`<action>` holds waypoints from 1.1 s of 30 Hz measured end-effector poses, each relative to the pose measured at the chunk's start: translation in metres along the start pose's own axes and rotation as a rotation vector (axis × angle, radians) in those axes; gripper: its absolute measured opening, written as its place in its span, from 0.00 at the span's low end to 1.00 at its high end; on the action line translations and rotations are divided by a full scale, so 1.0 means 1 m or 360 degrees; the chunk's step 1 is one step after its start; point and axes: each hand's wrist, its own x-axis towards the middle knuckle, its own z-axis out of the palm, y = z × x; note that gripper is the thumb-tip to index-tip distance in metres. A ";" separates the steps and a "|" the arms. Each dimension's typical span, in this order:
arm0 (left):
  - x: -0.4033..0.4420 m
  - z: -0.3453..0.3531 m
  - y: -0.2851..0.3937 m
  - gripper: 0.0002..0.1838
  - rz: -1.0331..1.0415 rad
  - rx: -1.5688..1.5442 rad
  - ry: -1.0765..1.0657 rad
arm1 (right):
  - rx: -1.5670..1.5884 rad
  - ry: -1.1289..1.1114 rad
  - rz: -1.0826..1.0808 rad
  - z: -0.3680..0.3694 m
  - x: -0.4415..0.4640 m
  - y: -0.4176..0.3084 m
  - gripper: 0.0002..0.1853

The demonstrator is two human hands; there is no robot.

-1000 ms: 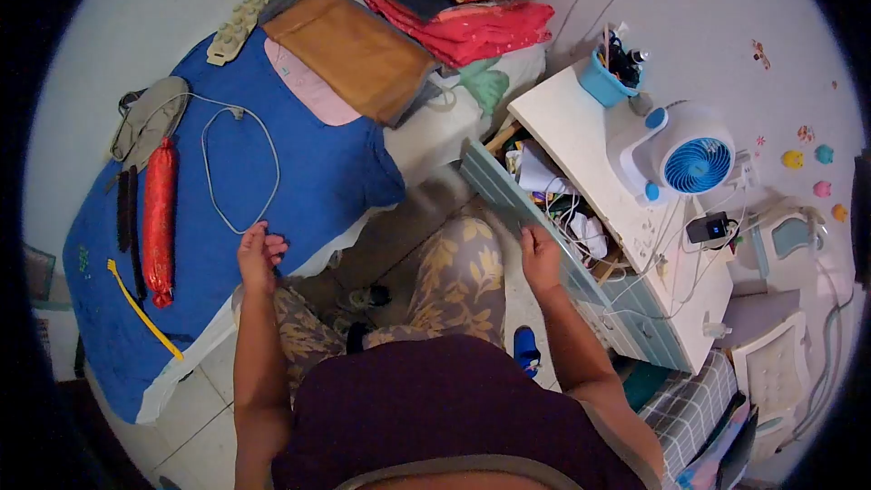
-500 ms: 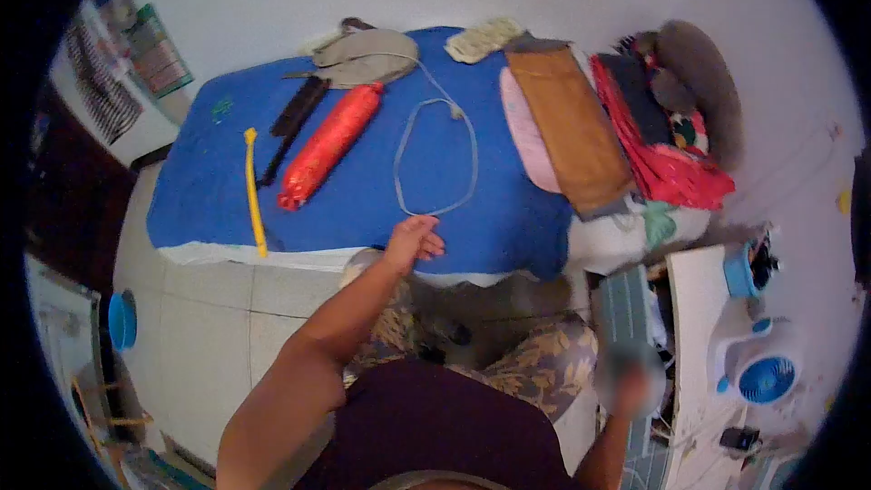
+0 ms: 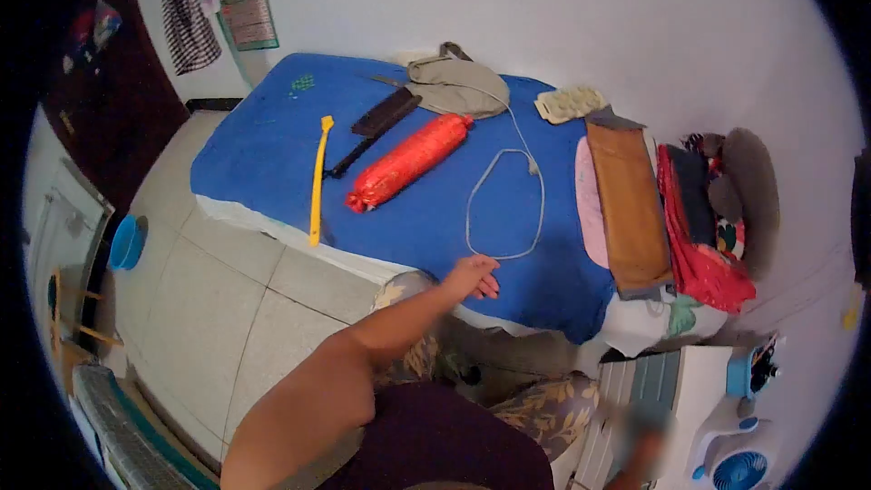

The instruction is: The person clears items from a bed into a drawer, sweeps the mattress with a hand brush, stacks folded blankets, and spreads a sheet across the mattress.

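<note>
My left hand [image 3: 474,278] is at the front edge of the blue-covered bed [image 3: 408,231]. Its fingers are closed on a thin whitish cord [image 3: 543,204], which lies in a loop with a knot and runs back to a grey-beige cap [image 3: 458,83]. Low on the right, my right hand [image 3: 646,454] is by a drawer cabinet [image 3: 617,390]; a blurred patch hides its fingers and anything in them. Left of the cord lie a shiny red roll [image 3: 408,163], a dark brush [image 3: 388,113] and a yellow strip-like tool [image 3: 318,186].
A folded brown cloth [image 3: 626,209], a pale egg-tray-like piece [image 3: 570,104] and red fabric [image 3: 703,263] lie on the bed's right part. A small fan [image 3: 739,470] stands at the lower right. A blue basin [image 3: 128,243] is on the tiled floor at left.
My view has turned left, so the bed appears shifted right and down. The drawer at right, open before, now looks pushed in. My left hand stays at the cord.
</note>
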 end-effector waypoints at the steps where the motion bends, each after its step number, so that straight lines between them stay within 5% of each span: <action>1: 0.000 0.000 0.002 0.14 0.0003 -0.0013 -0.0006 | 0.0101 0.0192 -0.0042 0.020 0.005 0.007 0.19; 3: -0.003 0.002 0.001 0.13 -0.0004 -0.0053 -0.0013 | 0.0299 0.0444 -0.0189 0.059 0.019 0.006 0.20; 5: -0.006 0.005 -0.005 0.13 0.0038 -0.0089 0.0039 | 0.0108 0.0041 -0.0373 0.059 0.028 -0.045 0.20; 6: -0.006 0.003 -0.008 0.13 0.0066 -0.0104 0.0065 | 0.0010 -0.0151 -0.0464 0.052 0.032 -0.097 0.21; 9: -0.002 -0.008 -0.034 0.11 0.0101 -0.0204 0.0075 | 0.0898 -0.0528 -0.0368 -0.015 0.051 -0.274 0.19; 12: -0.036 -0.027 -0.038 0.10 0.0465 0.0422 0.0165 | 0.1192 -0.0305 -0.1081 -0.036 0.060 -0.372 0.20; 16: -0.142 -0.059 0.001 0.12 0.0830 0.1519 0.0658 | 0.0943 -0.0025 -0.1591 -0.076 0.027 -0.483 0.21; 20: -0.222 -0.096 -0.009 0.16 0.0603 0.1854 0.0792 | 0.1030 -0.0095 -0.1985 -0.071 0.007 -0.527 0.22; 24: -0.267 -0.089 -0.044 0.20 0.0708 0.1864 0.1304 | 0.1084 -0.0098 -0.1968 -0.053 0.002 -0.554 0.24; 27: -0.288 -0.091 -0.049 0.24 0.0403 0.1991 0.1421 | 0.0944 -0.0134 -0.1846 -0.045 0.000 -0.566 0.25; 33: -0.303 -0.113 -0.046 0.25 0.0361 0.1852 0.1426 | 0.0561 -0.0204 -0.1676 -0.017 -0.007 -0.568 0.31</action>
